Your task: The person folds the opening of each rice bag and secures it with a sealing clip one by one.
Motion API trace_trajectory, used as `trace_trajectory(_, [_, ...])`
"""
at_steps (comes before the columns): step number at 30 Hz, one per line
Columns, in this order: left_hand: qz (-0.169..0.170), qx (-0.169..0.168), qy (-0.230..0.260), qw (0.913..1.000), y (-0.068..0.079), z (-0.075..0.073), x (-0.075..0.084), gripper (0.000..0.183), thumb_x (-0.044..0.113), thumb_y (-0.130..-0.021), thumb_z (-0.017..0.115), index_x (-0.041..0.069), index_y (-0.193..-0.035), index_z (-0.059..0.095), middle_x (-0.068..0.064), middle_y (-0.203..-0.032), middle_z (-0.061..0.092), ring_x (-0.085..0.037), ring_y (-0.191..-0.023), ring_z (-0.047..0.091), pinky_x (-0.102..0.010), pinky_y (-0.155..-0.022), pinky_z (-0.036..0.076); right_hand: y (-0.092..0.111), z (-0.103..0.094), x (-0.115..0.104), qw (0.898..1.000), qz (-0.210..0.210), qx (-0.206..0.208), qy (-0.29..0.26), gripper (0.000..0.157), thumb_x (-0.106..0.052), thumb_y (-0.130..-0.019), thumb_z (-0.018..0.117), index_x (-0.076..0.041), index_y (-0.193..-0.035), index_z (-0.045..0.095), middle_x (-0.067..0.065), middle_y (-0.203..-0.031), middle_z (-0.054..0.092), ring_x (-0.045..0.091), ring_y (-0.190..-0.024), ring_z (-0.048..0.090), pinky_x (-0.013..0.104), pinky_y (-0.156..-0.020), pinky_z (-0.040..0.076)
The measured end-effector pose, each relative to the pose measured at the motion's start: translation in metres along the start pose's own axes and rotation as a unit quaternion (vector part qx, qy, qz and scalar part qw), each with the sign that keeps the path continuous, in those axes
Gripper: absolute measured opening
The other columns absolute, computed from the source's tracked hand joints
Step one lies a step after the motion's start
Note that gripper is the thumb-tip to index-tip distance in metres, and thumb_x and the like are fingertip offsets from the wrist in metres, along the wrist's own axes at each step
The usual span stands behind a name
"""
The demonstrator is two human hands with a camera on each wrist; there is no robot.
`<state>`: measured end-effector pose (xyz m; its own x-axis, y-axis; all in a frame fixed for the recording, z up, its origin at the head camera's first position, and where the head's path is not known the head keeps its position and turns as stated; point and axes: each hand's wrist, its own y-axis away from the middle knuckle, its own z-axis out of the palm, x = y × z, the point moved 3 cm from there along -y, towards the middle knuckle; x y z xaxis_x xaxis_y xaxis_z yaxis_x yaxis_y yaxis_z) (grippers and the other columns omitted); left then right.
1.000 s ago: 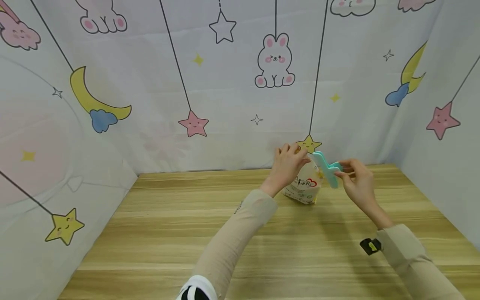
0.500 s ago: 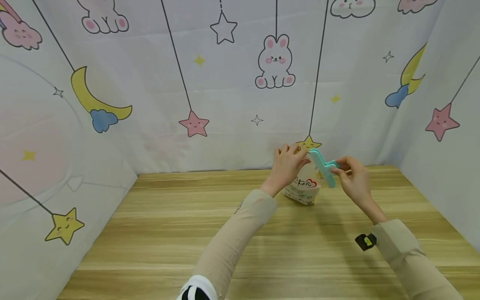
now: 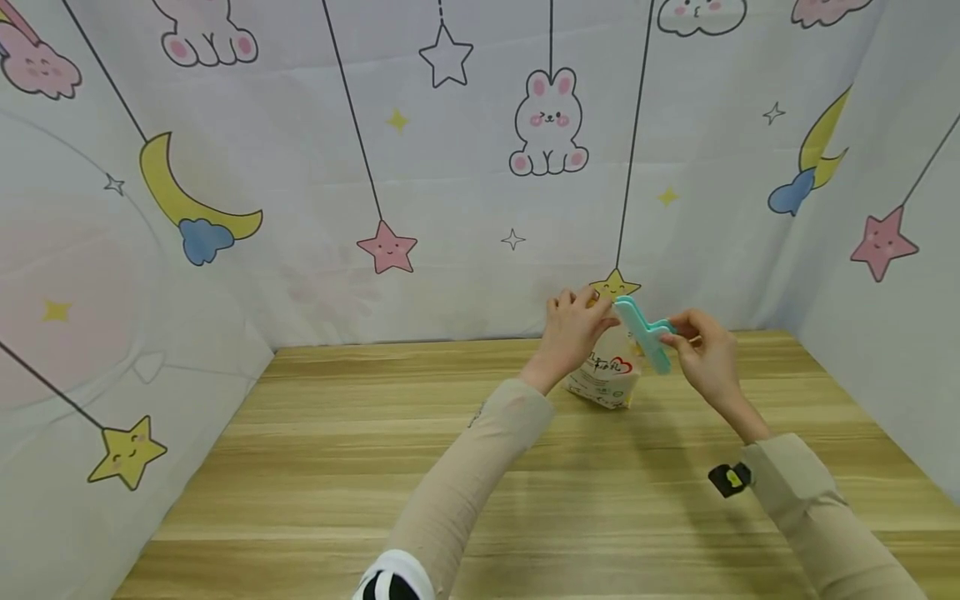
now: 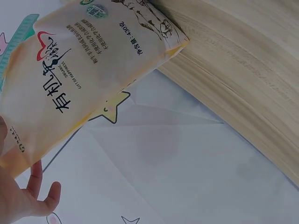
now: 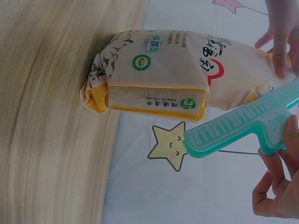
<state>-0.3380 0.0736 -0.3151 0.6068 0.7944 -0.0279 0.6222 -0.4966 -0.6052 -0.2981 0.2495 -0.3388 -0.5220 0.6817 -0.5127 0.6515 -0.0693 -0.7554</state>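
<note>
A cream packet [image 3: 603,382] with dark lettering, a red heart and yellow edges stands upright near the back of the table. My left hand [image 3: 573,332] pinches its gathered top between thumb and fingers; the right wrist view shows those fingertips on the packet's narrowed end. My right hand [image 3: 707,354] holds a turquoise bag clip [image 5: 238,121] by its handles. The clip's long ridged bar slants alongside the packet's upper part, its upper end close to the left fingertips. In the right wrist view, a side window [image 5: 154,100] shows pale contents inside the packet.
The wood-grain table [image 3: 360,467] reaches back to a white cloth backdrop [image 3: 450,183] printed with stars, moons and rabbits. Cloth also closes off the left and right sides. A small black device [image 3: 729,480] sits by the right sleeve cuff.
My right hand has brought the clip left and slightly up, closer to the packet's top, then slowed. My left hand stays in place on the packet.
</note>
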Motion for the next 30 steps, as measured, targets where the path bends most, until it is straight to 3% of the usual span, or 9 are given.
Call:
trace_trajectory(11, [-0.028,-0.021,0.028,0.9990,-0.001,0.001,-0.002,0.042,0.043,-0.088,0.043,0.017,-0.120,0.052,-0.003,-0.108,0.050,-0.018,-0.092,0.047,-0.030,-0.078,0.037,-0.004,0.003,-0.005,1.000,0.001,-0.012,-0.004,0.009,0.003,-0.076,0.066,0.006,-0.083,0.061,0.018,-0.074,0.062,-0.017,-0.064,0.042,0.002,-0.056,0.035])
trace_trajectory(18, [-0.026,-0.030,0.036,0.9986,-0.003,0.002,-0.003,0.043,0.042,-0.089,0.043,0.017,-0.123,0.049,-0.003,-0.106,0.051,-0.018,-0.095,0.047,-0.031,-0.080,0.038,-0.007,0.006,-0.007,1.000,0.003,-0.007,-0.016,0.009,0.003,-0.075,0.066,0.007,-0.082,0.061,0.017,-0.073,0.062,-0.016,-0.062,0.042,0.003,-0.055,0.035])
trace_trajectory(30, [-0.046,-0.035,0.055,0.9968,-0.011,0.009,-0.006,0.034,0.040,-0.090,0.043,0.014,-0.108,0.053,-0.001,-0.093,0.050,-0.016,-0.082,0.051,-0.026,-0.071,0.037,-0.018,0.011,-0.002,1.000,0.002,-0.011,-0.020,0.010,0.002,-0.075,0.067,0.004,-0.082,0.061,0.015,-0.073,0.061,-0.015,-0.062,0.041,0.004,-0.056,0.035])
